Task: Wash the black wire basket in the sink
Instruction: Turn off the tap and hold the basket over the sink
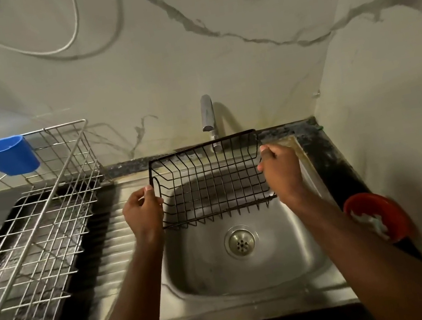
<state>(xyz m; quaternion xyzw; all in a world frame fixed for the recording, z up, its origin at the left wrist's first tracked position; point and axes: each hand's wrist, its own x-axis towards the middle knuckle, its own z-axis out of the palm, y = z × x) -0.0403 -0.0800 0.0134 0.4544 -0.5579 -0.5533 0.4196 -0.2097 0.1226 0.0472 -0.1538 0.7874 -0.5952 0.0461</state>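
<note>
On the counter's left part stands a silver dish rack (34, 233) over a dark tray, with a blue cup (7, 156) hooked to its rear rim. Neither touches the work.

Next comes the left hand (143, 212). Its fingers are curled round the short left end of the black wire basket (211, 182), thumb up against the end wires, at about the left edge of the sink (301, 265).

The basket is held in the air above the rear half of the sink bowl, clear of the bottom, with the drain (241, 241) exposed nearer the person. Its long axis runs left to right, parallel to the counter's back edge, so each hand has one short end and neither is nearer than the other. It appears tilted, open side towards the person, its far rim rising just in front of the tap (209, 120). The spout stands behind and above that far rim, roughly over the basket's middle. No water can be seen running.

The right hand (281, 172) closes on the short right end, fingers wrapped over the top rim near the sink's right rear corner.

Judging from this, the next move depends on the basket sitting under the spout: one hand would have to let go to reach the tap, and the right looks slightly closer.

On the counter's right edge lies a red bowl (380, 214), well apart from the basket.
</note>
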